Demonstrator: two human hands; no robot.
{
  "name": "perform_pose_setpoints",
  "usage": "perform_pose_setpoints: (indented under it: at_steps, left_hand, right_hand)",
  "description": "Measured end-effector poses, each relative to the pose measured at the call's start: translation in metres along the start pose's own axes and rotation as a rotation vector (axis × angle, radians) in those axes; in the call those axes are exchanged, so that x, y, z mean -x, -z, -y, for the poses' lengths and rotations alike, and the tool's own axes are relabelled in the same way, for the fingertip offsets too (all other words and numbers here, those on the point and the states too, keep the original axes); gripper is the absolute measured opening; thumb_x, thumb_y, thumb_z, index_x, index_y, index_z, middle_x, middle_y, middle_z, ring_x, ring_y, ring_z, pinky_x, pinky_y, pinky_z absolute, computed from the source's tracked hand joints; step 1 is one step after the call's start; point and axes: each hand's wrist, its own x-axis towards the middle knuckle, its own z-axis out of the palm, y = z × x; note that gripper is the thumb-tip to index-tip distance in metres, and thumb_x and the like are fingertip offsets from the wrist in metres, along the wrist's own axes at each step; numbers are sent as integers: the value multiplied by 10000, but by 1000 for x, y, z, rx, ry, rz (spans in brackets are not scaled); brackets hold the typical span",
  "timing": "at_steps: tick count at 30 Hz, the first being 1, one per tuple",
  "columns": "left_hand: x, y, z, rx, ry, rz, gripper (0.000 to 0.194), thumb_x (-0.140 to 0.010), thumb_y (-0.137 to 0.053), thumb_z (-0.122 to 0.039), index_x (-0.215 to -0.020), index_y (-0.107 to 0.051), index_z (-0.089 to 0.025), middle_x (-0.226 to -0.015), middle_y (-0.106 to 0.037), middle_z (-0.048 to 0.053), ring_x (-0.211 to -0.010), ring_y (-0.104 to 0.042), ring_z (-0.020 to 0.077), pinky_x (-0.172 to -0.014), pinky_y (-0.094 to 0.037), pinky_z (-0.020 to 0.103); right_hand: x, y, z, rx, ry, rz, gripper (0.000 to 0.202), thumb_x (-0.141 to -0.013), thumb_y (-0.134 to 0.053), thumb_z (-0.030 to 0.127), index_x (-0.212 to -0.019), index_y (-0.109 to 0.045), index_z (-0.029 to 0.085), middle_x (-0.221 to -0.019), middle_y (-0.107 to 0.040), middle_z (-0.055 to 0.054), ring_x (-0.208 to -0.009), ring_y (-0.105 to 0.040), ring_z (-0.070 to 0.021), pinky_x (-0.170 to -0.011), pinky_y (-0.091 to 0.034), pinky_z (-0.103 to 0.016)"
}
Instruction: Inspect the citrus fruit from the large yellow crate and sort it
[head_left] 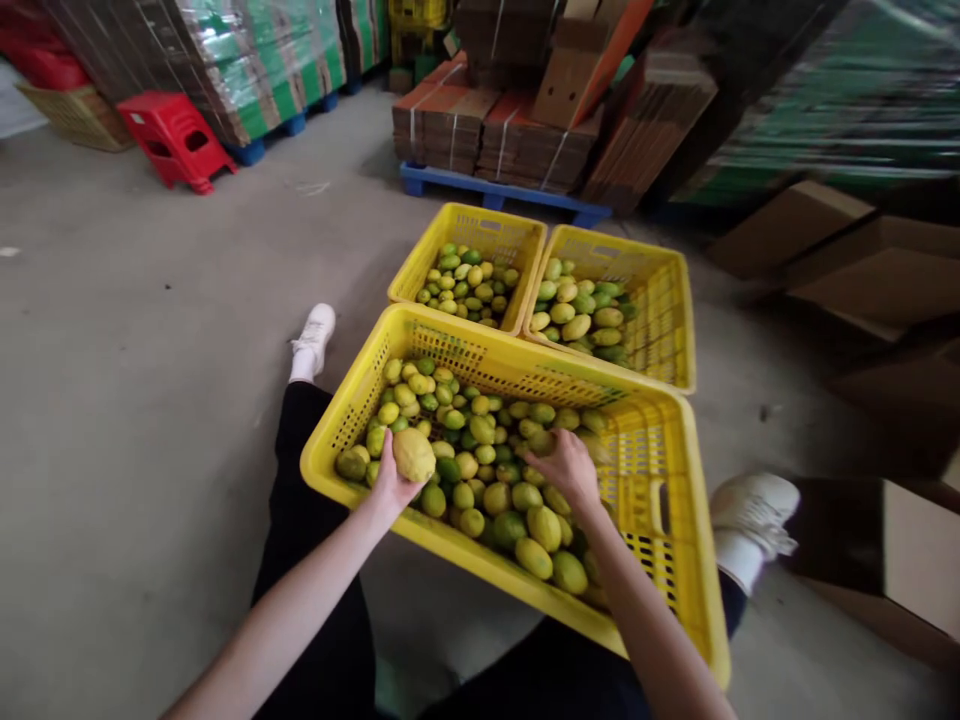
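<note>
A large yellow lemon (pixel 414 455) rests in my left hand (pixel 391 485), whose fingers curl round it above the left front rim of the near yellow crate (pixel 480 572). Inside that crate lie lots of green and yellow lemons (pixel 544 528). My right hand (pixel 568 466) reaches over the middle of the heap, fingers bent and closed on a greenish lemon (pixel 541 441); its fingertips are partly hidden. Part of the crate's right end shows bare slotted floor and wall.
Two more yellow crates, a left one (pixel 394 290) and a right one (pixel 686 330), stand against the far side, both partly filled with lemons. Cardboard boxes (pixel 915 560) line the right. Behind are a blue pallet (pixel 495 190) with flattened cartons and a red stool (pixel 176 140).
</note>
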Motion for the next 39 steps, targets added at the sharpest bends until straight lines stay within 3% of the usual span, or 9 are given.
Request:
perform_pose_setpoints:
  at_steps: [3,5,13,19,26,28,32,35,39]
  left_hand:
    - [4,-2,-3,1,-25,74,398,-930,-501,-458,-1193,-566,-165,-900,-662,61,-724,-665,171,-621,-565,272]
    - [14,-5,-3,-55,-46,115,375,-912,-540,-420,-1185,-573,-166,-880,-658,53,-690,-655,155,-599,-562,252]
    - [128,-7,20,-146,-65,406,407,-869,-553,-484,-1081,-671,-158,-830,-703,54,-674,-670,180,-578,-556,273]
    - [175,17,37,27,-231,296,185,-823,-605,-312,-755,-658,-149,-678,-674,8,-617,-647,143,-673,-546,249]
    - [161,26,27,-67,-332,185,131,-808,-608,-195,-918,-675,-167,-855,-680,-5,-641,-635,93,-590,-503,189]
    - [160,32,20,-149,-276,235,172,-794,-579,-215,-925,-667,-147,-873,-671,24,-691,-645,124,-614,-522,223]
    - [161,53,10,-454,-198,488,539,-626,-626,-105,-1159,-620,-186,-1094,-665,76,-1021,-645,234,-857,-540,354]
    - [160,63,7,-747,-435,581,758,-542,-785,-61,-1248,-590,-254,-1278,-603,77,-1212,-551,267,-1036,-448,389]
    - [160,56,-4,-947,-545,608,632,-580,-887,-371,-1140,-666,-183,-1231,-654,126,-1237,-544,340,-1094,-394,467]
  right_hand:
    - [57,22,8,-761,-323,-167,361,-647,-679,501,-847,-640,203,-795,-676,-83,-749,-593,-255,-663,-478,-356]
    - [92,27,31,-1143,-408,-228,439,-628,-627,605,-764,-631,188,-673,-635,-49,-640,-552,-215,-558,-439,-321]
    - [168,30,158,-1443,-179,-432,496,-695,-573,650,-832,-654,180,-836,-658,-52,-787,-597,-199,-714,-487,-319]
    - [210,44,192,-1616,51,-615,272,-788,-621,455,-863,-643,195,-872,-644,-16,-861,-590,-184,-831,-456,-311]
    - [224,20,211,-1793,-382,-380,284,-718,-666,454,-719,-539,201,-707,-583,32,-700,-560,-138,-644,-482,-254]
    - [225,17,212,-1862,-470,-323,286,-689,-685,454,-712,-536,212,-724,-595,34,-734,-582,-148,-634,-509,-258]
    - [224,26,204,-1951,-554,-156,287,-660,-705,466,-775,-637,212,-835,-696,-3,-809,-657,-193,-637,-560,-295]
    - [225,37,195,-1974,-586,-109,315,-636,-726,467,-826,-689,219,-839,-726,-9,-781,-683,-206,-625,-571,-309]
    - [233,57,188,-1967,-464,61,360,-637,-725,530,-739,-685,186,-697,-699,-36,-604,-637,-185,-476,-496,-269]
